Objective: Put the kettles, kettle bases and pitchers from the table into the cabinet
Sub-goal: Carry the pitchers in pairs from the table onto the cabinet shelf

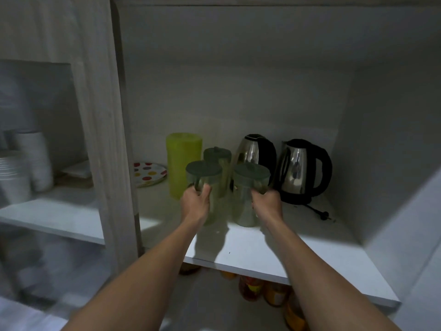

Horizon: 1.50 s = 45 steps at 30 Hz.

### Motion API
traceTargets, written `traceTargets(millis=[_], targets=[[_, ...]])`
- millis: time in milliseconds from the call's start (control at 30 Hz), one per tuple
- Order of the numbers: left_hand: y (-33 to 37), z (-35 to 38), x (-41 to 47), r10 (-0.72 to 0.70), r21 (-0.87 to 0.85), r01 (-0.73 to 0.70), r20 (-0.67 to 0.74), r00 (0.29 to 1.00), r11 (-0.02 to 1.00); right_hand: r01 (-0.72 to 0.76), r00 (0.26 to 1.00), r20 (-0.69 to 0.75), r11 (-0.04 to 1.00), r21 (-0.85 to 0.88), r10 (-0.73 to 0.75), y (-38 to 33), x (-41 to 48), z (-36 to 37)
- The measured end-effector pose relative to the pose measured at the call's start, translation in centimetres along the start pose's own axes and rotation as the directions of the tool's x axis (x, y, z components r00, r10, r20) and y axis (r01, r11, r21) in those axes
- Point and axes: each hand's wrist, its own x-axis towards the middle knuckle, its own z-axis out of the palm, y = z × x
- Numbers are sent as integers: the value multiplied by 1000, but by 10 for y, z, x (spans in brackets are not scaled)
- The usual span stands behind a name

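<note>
Setting pitchers on shelf (pixel 262 244) | left hand (pixel 195 201) clamped left pitcher (pixel 204 185), right hand (pixel 267 203) clamped right pitcher (pixel 250 187) | risk: crowded kettle (pixel 254 154) knocked.

Three clear pitchers with dark green lids stood upright on the cabinet shelf (pixel 262 249): a left pitcher (pixel 205 187) and a right pitcher (pixel 248 197) near its front, a rear pitcher (pixel 218 163) between them. Two steel kettles, one (pixel 253 151) beside another (pixel 303 168) on black bases, stood behind at right.
</note>
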Motion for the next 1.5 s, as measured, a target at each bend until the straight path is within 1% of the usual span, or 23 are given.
traceTargets(millis=[167,300,367,500,567,700,800,900,933,1000,1067,1133,1267,1400,1500], targets=[[2,9,15,-8,46,9,-15,1000,999,34,999,-13,999,-26,-35,2,14,7],[0,13,26,-28,87,29,-12,1000,996,41,999,-1,995,-90,-41,1,22,11],[3,14,28,-33,128,34,-8,999,991,52,999,9,990,-129,-51,-4,24,9],[8,11,28,-52,261,54,-14,999,964,6,999,53,980,-200,5,-8,22,3],[10,8,24,-54,312,67,-51,997,948,-8,997,67,964,-266,27,-9,19,-1],[23,-3,10,22,403,25,-111,994,915,-12,1000,6,906,-424,16,-24,7,-15],[34,-12,-3,110,489,-49,-97,989,871,22,997,-53,865,-502,-56,-42,-10,-24],[47,-24,-15,219,547,-188,8,976,816,118,987,-32,837,-534,-159,-57,-24,-29],[52,-32,-21,255,571,-247,68,965,783,159,981,-5,820,-550,-193,-63,-30,-30],[58,-48,-33,300,639,-352,193,934,684,262,961,81,769,-582,-266,-73,-44,-28],[58,-68,-46,314,696,-404,261,913,594,354,934,180,724,-592,-309,-79,-61,-24],[56,-86,-55,315,717,-412,275,908,562,406,913,233,693,-595,-335,-84,-75,-21],[61,-139,-70,361,747,-421,257,896,514,467,883,273,662,-586,-381,-104,-109,-8],[63,-203,-87,385,809,-384,215,898,444,503,864,325,634,-587,-384,-122,-151,17],[59,-253,-99,378,830,-367,207,902,420,532,847,357,620,-577,-394,-135,-181,45]])
